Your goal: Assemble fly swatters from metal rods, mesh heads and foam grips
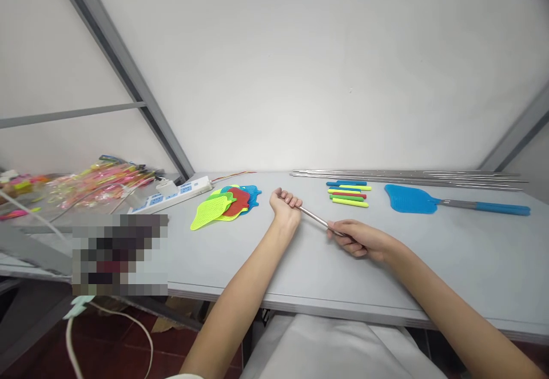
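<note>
As the left hand (286, 202) and right hand (354, 237) both closed around the metal rod (314, 216) slanting between them over the table (309, 276), firm, in-line wrists seemed best. Farther out lay swatter heads (212, 211) and coloured handles (350, 202)

Smooth shiny metal rod (315, 218), mesh-textured plastic swatter heads (234, 203), smooth plastic handles (349, 195), matt tabletop (309, 276)

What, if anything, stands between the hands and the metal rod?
Nothing visible: the left hand and right hand both grip the metal rod directly, with a bare stretch of it showing between them.
</note>
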The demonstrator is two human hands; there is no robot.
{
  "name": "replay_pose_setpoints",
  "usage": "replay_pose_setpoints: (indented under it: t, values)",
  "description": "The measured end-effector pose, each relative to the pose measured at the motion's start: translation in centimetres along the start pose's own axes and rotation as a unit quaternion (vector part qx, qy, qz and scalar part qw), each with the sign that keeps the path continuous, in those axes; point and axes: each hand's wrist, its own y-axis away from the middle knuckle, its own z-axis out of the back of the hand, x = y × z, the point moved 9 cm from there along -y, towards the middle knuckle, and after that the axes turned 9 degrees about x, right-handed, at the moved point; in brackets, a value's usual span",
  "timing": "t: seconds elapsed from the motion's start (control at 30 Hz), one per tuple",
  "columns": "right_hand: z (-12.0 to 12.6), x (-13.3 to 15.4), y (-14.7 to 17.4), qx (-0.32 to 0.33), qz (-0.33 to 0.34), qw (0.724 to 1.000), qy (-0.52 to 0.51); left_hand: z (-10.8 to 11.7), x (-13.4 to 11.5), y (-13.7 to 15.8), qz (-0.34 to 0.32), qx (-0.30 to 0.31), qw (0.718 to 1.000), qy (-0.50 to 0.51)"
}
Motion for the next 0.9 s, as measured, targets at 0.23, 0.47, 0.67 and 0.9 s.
replay_pose_setpoints:
  t: [0.23,0.47,0.67,0.9]
  values:
    - [-0.02,-0.41,-0.14,0.007,0.000,1.000,0.001,0.29,0.38,0.08,0.010,-0.004,1.000,0.002]
    - [0.12,-0.35,-0.13,0.002,0.003,1.000,0.001,0.23,0.52,0.21,0.015,-0.007,1.000,-0.002]
    - [0.23,-0.48,-0.22,-0.001,-0.001,1.000,0.001,0.26,0.57,0.24,0.017,-0.008,1.000,-0.008]
    - [0.20,-0.35,-0.20,0.001,0.002,1.000,0.007,0.34,0.54,-0.03,0.018,-0.006,1.000,-0.010]
